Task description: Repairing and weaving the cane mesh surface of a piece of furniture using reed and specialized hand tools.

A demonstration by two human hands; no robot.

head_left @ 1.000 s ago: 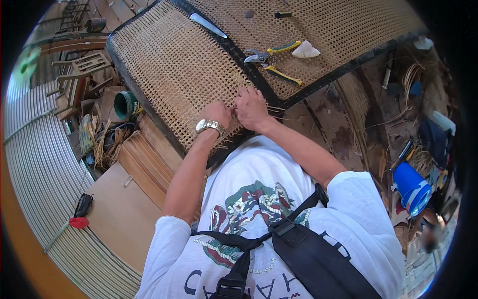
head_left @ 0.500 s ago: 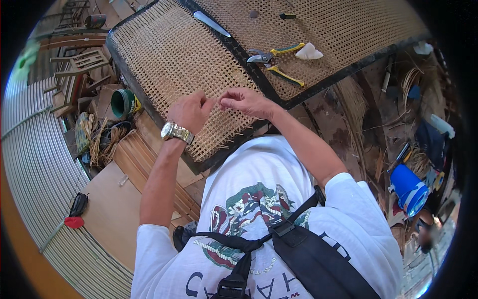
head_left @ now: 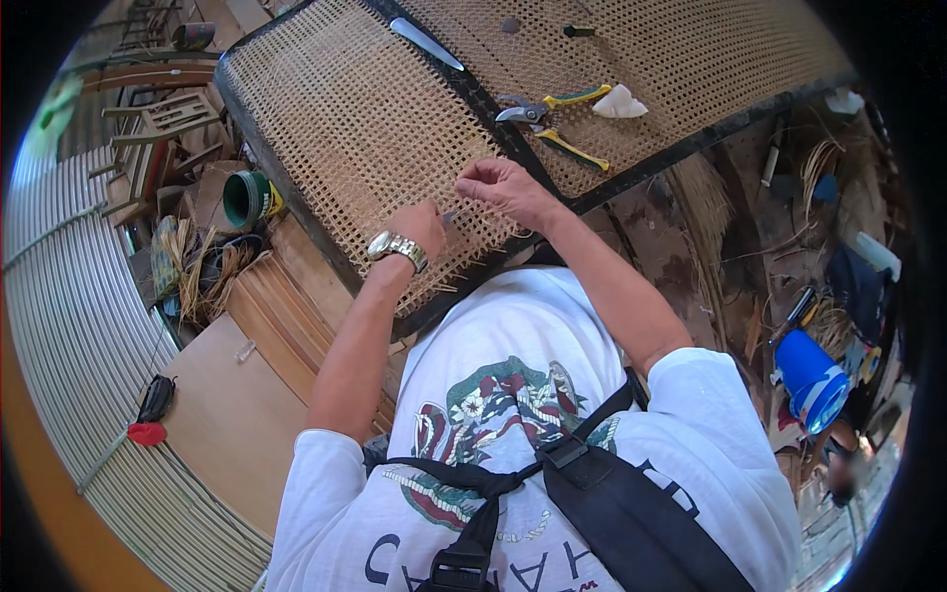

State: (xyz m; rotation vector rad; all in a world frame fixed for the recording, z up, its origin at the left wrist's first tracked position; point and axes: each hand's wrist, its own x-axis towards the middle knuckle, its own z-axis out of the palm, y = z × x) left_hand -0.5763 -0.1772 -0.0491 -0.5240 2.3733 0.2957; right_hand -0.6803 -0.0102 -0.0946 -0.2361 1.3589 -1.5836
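Note:
Woven cane webbing (head_left: 335, 109) fills a dark-framed panel in front of me, with loose strand ends along its near edge. My left hand (head_left: 419, 229), wearing a metal watch (head_left: 397, 249), is closed low over the weave. A small greyish tip pokes out by its fingers; I cannot make out what it belongs to. Just to the right and slightly farther away, my right hand (head_left: 508, 192) is pinched above the cane near the dark middle bar. Whatever lies between its fingertips is too small to name.
Yellow-handled pruning shears (head_left: 552, 116), a white lump (head_left: 619, 102) and a pale blade-shaped tool (head_left: 426, 43) lie on the panel. Left of it are a green bucket (head_left: 247, 199) and wooden boards (head_left: 222, 414). A blue bucket (head_left: 809, 375) stands at the right among loose fibres.
My left hand has moved right and slightly nearer to me. The right hand has shifted a little right and away, and the greyish tip now shows between the hands.

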